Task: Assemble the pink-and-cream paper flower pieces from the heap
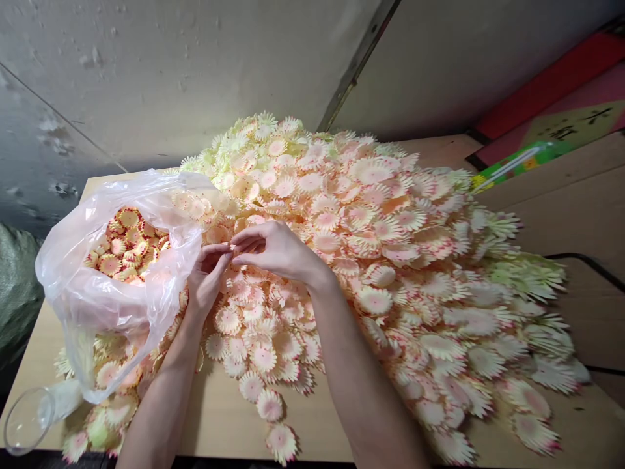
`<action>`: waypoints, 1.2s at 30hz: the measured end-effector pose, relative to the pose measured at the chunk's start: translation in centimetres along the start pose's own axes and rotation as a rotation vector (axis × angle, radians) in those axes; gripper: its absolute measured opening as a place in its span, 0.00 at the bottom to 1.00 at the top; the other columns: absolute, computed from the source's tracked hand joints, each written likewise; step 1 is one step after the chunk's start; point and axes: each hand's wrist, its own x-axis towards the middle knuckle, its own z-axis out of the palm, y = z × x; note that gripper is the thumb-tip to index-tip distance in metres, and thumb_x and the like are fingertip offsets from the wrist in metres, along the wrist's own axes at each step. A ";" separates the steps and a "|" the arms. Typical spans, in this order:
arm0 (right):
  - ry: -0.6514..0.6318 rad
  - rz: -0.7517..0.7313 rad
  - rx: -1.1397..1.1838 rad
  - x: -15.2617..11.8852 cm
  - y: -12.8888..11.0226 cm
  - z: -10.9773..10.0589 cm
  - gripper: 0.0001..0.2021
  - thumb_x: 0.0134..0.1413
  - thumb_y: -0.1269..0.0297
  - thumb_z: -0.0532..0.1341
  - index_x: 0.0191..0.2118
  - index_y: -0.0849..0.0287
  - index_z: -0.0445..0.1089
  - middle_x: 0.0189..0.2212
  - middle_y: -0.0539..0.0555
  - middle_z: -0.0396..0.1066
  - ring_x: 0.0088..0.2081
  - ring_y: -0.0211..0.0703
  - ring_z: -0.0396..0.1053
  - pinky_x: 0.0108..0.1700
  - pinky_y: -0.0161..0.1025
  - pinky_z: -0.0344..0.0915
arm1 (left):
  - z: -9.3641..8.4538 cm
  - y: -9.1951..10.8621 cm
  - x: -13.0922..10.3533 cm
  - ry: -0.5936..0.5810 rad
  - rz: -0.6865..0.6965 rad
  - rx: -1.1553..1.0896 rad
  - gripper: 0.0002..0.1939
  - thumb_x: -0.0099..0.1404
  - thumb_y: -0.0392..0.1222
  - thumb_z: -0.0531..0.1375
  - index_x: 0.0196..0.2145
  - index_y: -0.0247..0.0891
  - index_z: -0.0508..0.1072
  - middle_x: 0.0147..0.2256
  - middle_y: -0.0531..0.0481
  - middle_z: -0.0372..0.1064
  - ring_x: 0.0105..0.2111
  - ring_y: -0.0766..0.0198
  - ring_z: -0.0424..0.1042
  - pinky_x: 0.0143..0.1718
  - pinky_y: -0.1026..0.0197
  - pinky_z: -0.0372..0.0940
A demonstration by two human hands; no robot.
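My left hand (208, 277) and my right hand (280, 253) meet fingertip to fingertip just right of the plastic bag. Both are closed in a pinch. Between the fingertips is a tiny pale bit, too small to name. Under and around them spreads a large heap of artificial flower petal discs (375, 299), cream and pink with fringed edges. Beside my left hand, the translucent white plastic bag (117, 303) gapes open. Inside it lie small cupped flower pieces (129, 251), yellowish with red edges.
A clear cup (29, 420) lies on its side at the table's (219, 417) front left corner. Behind stands a grey wall (219, 65). Cardboard (590, 215) and a green packet (522, 159) are at the right. A green sack (17, 286) bulges at the left edge.
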 end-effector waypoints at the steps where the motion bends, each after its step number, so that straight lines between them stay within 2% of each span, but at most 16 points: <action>1: -0.012 0.007 0.006 0.0 0.1 0.1 0.15 0.42 0.76 0.70 0.40 0.64 0.79 0.35 0.58 0.80 0.38 0.46 0.79 0.43 0.38 0.76 | 0.0 -0.1 0.0 0.006 0.013 -0.003 0.13 0.53 0.46 0.73 0.32 0.39 0.77 0.33 0.52 0.76 0.36 0.66 0.76 0.43 0.62 0.70; 4: -0.041 -0.004 0.032 0.1 0.4 0.2 0.16 0.45 0.77 0.67 0.43 0.63 0.78 0.37 0.58 0.81 0.40 0.47 0.79 0.44 0.39 0.76 | 0.0 -0.2 0.1 0.028 0.034 -0.014 0.14 0.52 0.46 0.73 0.31 0.39 0.75 0.32 0.53 0.74 0.35 0.68 0.75 0.41 0.65 0.70; 6: -0.041 -0.010 0.064 0.2 0.6 0.3 0.14 0.47 0.77 0.65 0.42 0.62 0.78 0.34 0.56 0.80 0.37 0.46 0.79 0.41 0.39 0.76 | -0.1 -0.3 0.1 0.042 0.036 -0.012 0.14 0.53 0.47 0.73 0.32 0.39 0.74 0.33 0.53 0.74 0.35 0.69 0.74 0.41 0.66 0.69; 8: -0.008 -0.003 0.099 0.3 0.7 0.4 0.10 0.48 0.74 0.66 0.39 0.62 0.78 0.31 0.56 0.79 0.35 0.45 0.79 0.38 0.38 0.75 | -0.2 -0.3 0.1 0.043 0.027 0.000 0.14 0.56 0.48 0.71 0.34 0.40 0.75 0.33 0.53 0.73 0.34 0.69 0.72 0.40 0.66 0.68; 11: 0.077 0.007 0.134 0.4 0.8 0.4 0.07 0.45 0.70 0.69 0.34 0.63 0.77 0.33 0.56 0.77 0.34 0.43 0.78 0.34 0.35 0.72 | -0.3 -0.3 0.1 0.018 0.016 0.017 0.14 0.59 0.51 0.69 0.36 0.40 0.75 0.34 0.53 0.72 0.32 0.70 0.71 0.36 0.67 0.68; 13: 0.107 0.010 0.153 0.4 0.9 0.4 0.10 0.44 0.65 0.71 0.33 0.63 0.76 0.31 0.55 0.76 0.30 0.40 0.76 0.32 0.33 0.69 | -0.3 -0.3 0.1 0.004 0.025 0.012 0.15 0.57 0.50 0.70 0.36 0.40 0.74 0.34 0.53 0.72 0.33 0.69 0.72 0.36 0.67 0.68; 17: 0.203 -0.002 0.170 0.5 0.9 0.6 0.18 0.43 0.53 0.73 0.30 0.63 0.73 0.15 0.45 0.64 0.19 0.32 0.61 0.23 0.32 0.57 | -0.3 -0.2 0.0 -0.033 0.009 -0.003 0.15 0.51 0.44 0.74 0.33 0.39 0.75 0.34 0.52 0.75 0.35 0.67 0.74 0.40 0.64 0.71; 19: 0.204 -0.029 0.162 0.5 0.8 0.6 0.21 0.42 0.49 0.73 0.32 0.62 0.72 0.15 0.45 0.64 0.19 0.32 0.60 0.23 0.32 0.56 | -0.3 0.0 0.0 -0.064 -0.016 0.009 0.14 0.52 0.47 0.73 0.33 0.39 0.77 0.34 0.51 0.76 0.34 0.65 0.75 0.41 0.62 0.72; 23: 0.125 -0.075 0.146 0.4 0.0 0.8 0.23 0.42 0.45 0.72 0.34 0.60 0.69 0.19 0.46 0.69 0.21 0.33 0.63 0.26 0.33 0.58 | -0.3 0.3 0.0 -0.134 -0.032 0.024 0.14 0.55 0.51 0.71 0.33 0.37 0.80 0.34 0.49 0.77 0.35 0.63 0.75 0.40 0.59 0.73; 26: 0.130 -0.110 0.068 0.4 -0.5 1.0 0.24 0.43 0.42 0.71 0.30 0.59 0.66 0.15 0.42 0.62 0.19 0.30 0.56 0.26 0.32 0.55 | -0.3 0.3 0.1 -0.199 -0.027 0.038 0.12 0.55 0.46 0.71 0.34 0.37 0.80 0.35 0.48 0.76 0.36 0.63 0.74 0.41 0.60 0.72; 29: 0.157 -0.103 0.063 0.6 -0.2 1.2 0.27 0.40 0.38 0.70 0.28 0.58 0.64 0.13 0.41 0.57 0.18 0.30 0.52 0.24 0.32 0.52 | -0.2 0.3 0.0 -0.202 0.001 0.041 0.09 0.59 0.45 0.69 0.33 0.37 0.79 0.34 0.49 0.73 0.36 0.65 0.72 0.40 0.62 0.71; 32: 0.237 -0.057 0.149 0.8 0.6 1.1 0.30 0.35 0.36 0.72 0.27 0.57 0.62 0.15 0.42 0.59 0.18 0.31 0.54 0.22 0.33 0.51 | -0.3 0.2 -0.1 -0.188 -0.006 0.013 0.10 0.59 0.47 0.69 0.33 0.39 0.76 0.36 0.50 0.71 0.35 0.67 0.71 0.37 0.65 0.71; 36: 0.480 -0.001 0.196 0.7 1.6 -0.2 0.31 0.32 0.35 0.72 0.25 0.55 0.59 0.15 0.42 0.56 0.17 0.31 0.51 0.20 0.33 0.49 | -0.6 0.1 -0.3 -0.139 -0.044 0.018 0.14 0.57 0.51 0.70 0.33 0.40 0.74 0.32 0.53 0.68 0.30 0.69 0.68 0.33 0.67 0.68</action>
